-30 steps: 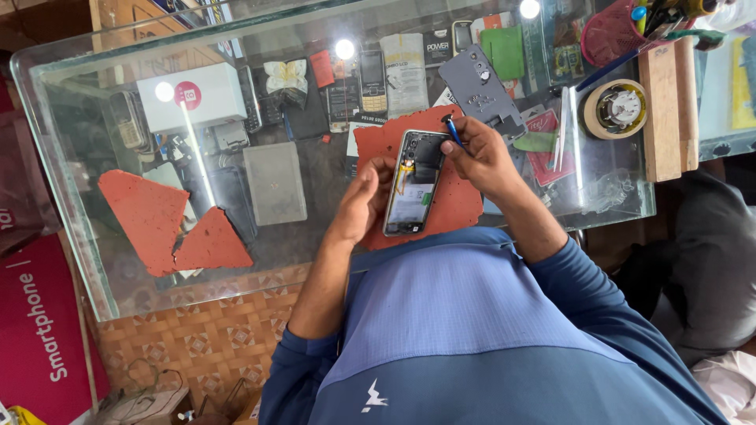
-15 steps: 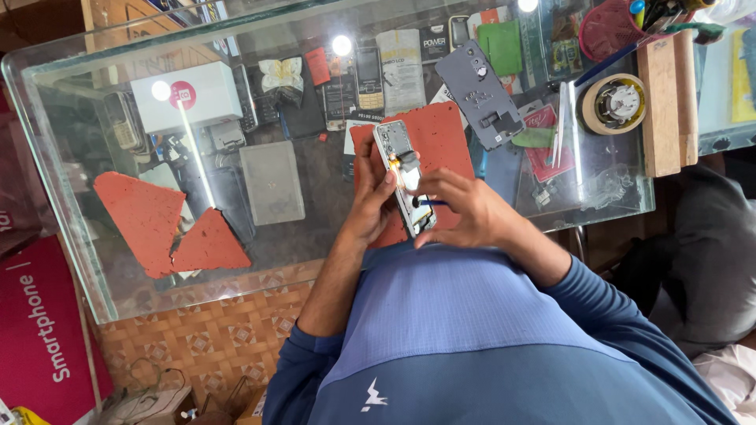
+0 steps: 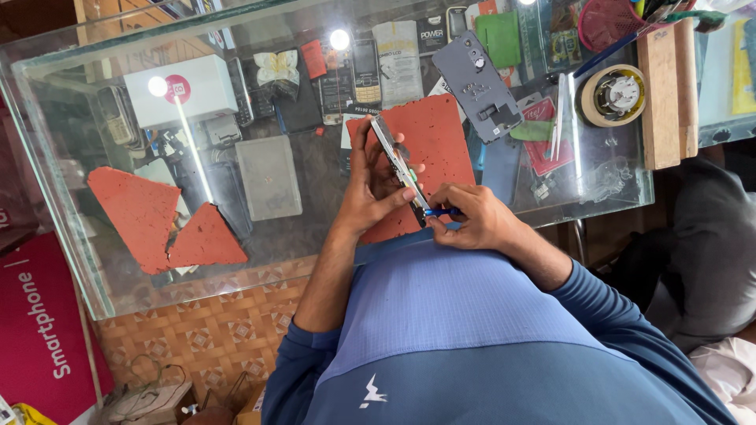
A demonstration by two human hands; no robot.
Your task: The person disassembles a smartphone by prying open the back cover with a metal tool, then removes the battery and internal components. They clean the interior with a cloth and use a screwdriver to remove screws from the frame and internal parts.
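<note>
Tilting edge-on between both hands, phone (image 3: pixel 398 167), long axis away-left to near-right.

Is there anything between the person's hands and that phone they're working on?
Nothing visible. The left hand grips the phone edge-on above the red mat, and the right hand puts a blue-handled tool right against its lower end.

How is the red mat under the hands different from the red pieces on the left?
The red mat under the left hand and right hand is one large piece; the red pieces are two smaller ones, one triangular. The mat is partly covered; the pieces lie bare. Both are speckled red.
</note>
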